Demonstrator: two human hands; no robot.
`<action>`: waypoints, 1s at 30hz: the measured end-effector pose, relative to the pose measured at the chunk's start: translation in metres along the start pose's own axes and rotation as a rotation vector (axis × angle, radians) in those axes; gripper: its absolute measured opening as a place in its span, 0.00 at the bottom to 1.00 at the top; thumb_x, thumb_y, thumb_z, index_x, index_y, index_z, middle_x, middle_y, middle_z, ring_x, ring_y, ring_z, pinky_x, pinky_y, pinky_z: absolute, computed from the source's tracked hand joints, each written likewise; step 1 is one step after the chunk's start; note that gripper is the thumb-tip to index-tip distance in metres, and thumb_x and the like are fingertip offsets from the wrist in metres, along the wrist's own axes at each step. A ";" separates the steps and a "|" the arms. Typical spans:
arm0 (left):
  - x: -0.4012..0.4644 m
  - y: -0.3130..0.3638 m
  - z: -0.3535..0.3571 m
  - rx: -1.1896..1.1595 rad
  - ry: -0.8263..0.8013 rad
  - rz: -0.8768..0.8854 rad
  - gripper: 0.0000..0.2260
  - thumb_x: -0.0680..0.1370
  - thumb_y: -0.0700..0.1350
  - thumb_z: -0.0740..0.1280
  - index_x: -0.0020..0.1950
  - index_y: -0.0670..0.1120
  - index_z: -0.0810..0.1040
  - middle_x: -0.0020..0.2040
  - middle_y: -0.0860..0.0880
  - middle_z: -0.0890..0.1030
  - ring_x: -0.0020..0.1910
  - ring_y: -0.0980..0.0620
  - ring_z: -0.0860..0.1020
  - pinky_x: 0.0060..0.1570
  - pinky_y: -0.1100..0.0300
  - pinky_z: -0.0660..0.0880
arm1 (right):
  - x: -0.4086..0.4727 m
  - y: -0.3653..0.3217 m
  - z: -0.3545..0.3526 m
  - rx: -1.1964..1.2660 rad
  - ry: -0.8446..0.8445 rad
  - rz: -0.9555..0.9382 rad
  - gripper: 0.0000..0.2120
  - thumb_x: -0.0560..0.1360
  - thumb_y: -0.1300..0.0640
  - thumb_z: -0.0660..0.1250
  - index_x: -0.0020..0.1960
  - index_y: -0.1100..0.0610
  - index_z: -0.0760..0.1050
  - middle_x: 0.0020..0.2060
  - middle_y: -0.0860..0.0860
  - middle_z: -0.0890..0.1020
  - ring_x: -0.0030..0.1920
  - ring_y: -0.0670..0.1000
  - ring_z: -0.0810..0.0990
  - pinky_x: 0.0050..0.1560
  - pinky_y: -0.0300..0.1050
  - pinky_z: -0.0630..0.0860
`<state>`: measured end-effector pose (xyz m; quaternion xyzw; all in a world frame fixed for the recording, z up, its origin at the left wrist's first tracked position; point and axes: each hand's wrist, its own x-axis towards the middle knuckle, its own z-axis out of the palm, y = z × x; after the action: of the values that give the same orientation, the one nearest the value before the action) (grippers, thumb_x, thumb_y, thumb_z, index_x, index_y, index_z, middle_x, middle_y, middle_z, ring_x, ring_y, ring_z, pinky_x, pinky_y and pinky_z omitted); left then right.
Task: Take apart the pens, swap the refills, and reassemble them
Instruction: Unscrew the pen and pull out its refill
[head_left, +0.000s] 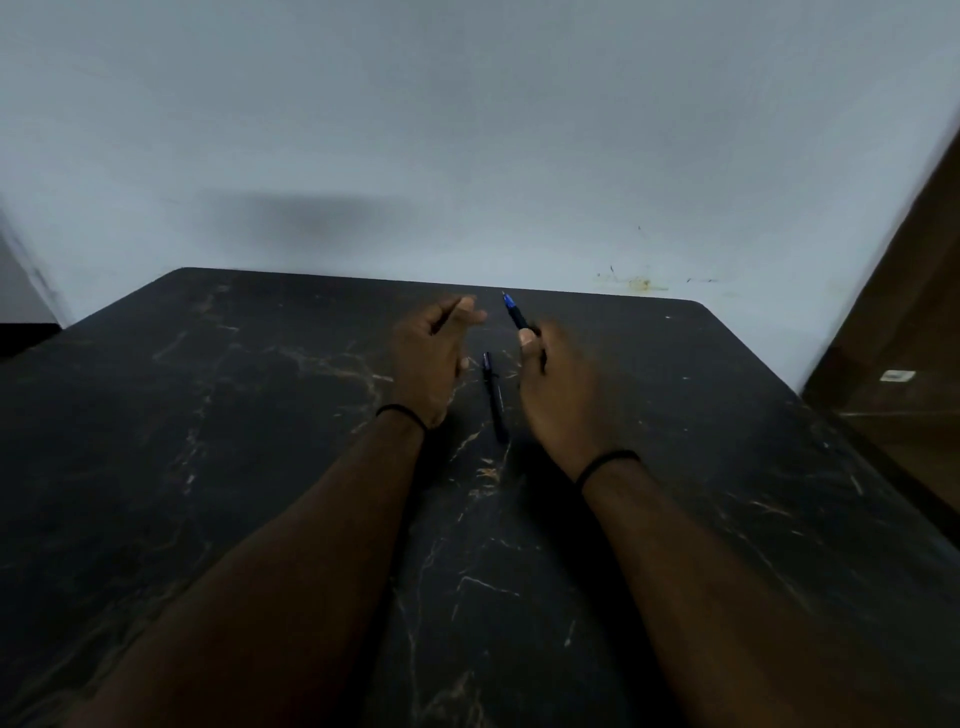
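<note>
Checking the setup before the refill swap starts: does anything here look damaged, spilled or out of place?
Nothing stands out. One pen lies whole on the dark table between the hands; the right hand holds the other pen, tip up. The pale streaks look like the tabletop's own pattern, not a spill.

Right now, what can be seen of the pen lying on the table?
The pen on the table is slim and dark, black or deep blue; the dim light hides which. It lies flat on the dark marbled table between the two hands, running away from the person and leaning slightly left at its far end. Faint pale print runs along the barrel. It looks whole, but any cap or clip is too dark to make out. Neither the left hand nor the right hand touches it.
</note>
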<state>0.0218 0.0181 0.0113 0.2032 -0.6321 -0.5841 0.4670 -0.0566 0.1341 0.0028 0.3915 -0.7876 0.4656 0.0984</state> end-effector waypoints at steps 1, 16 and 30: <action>0.000 0.000 -0.002 -0.098 -0.079 -0.077 0.12 0.81 0.48 0.65 0.59 0.42 0.80 0.50 0.46 0.85 0.22 0.58 0.67 0.19 0.67 0.64 | 0.001 -0.001 0.001 0.045 -0.021 0.057 0.14 0.84 0.46 0.53 0.50 0.52 0.72 0.35 0.47 0.76 0.37 0.50 0.76 0.35 0.47 0.68; 0.011 -0.011 -0.017 -0.558 -0.725 -0.289 0.13 0.78 0.49 0.65 0.58 0.46 0.83 0.65 0.44 0.80 0.21 0.62 0.68 0.18 0.71 0.59 | 0.000 -0.018 -0.015 1.155 -0.728 0.554 0.15 0.84 0.50 0.56 0.50 0.58 0.77 0.26 0.46 0.68 0.21 0.40 0.58 0.20 0.32 0.52; 0.004 -0.004 -0.010 -0.526 -0.501 -0.240 0.06 0.78 0.44 0.61 0.47 0.41 0.74 0.41 0.47 0.86 0.18 0.60 0.71 0.14 0.70 0.58 | -0.004 -0.029 -0.005 0.787 -0.513 0.414 0.16 0.84 0.49 0.56 0.40 0.53 0.70 0.25 0.46 0.64 0.20 0.42 0.57 0.21 0.32 0.53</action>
<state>0.0267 0.0083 0.0076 -0.0002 -0.5270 -0.8083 0.2625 -0.0344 0.1328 0.0226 0.3364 -0.6124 0.6256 -0.3471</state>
